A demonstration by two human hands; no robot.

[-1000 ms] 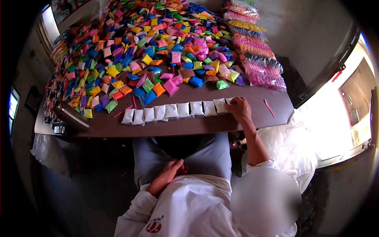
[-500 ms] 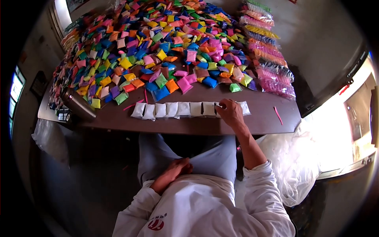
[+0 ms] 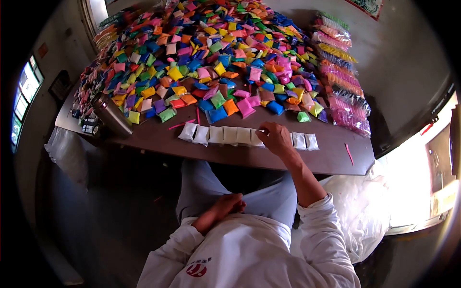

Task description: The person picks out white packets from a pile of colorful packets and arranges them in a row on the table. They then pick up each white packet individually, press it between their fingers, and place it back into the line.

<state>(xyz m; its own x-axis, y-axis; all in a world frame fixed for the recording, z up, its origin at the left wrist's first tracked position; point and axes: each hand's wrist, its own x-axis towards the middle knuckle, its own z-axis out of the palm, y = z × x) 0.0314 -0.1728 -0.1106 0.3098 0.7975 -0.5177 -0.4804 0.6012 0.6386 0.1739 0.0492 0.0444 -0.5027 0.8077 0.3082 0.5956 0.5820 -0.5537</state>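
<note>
A row of small white packets (image 3: 216,135) lies side by side near the table's front edge. My right hand (image 3: 277,139) is over the right part of this row, its thumb and fingers bent together at a packet, partly hiding the ones beneath. Whether it grips that packet is too small to tell. My left hand (image 3: 229,204) rests on my lap below the table, fingers curled, and nothing can be made out in it. Behind the row spreads a large heap of colourful packets (image 3: 216,46).
A metal flask (image 3: 111,114) stands at the left of the table (image 3: 158,144). Stacked bags of coloured packets (image 3: 343,79) line the back right. A pink strip (image 3: 349,154) lies at the right. Clear plastic bags (image 3: 357,216) hang below the right edge.
The whole view has shifted, so the table appears further right and lower. My right hand has moved slightly left along the white row, uncovering more packets to its right. My left hand stays on my lap.
</note>
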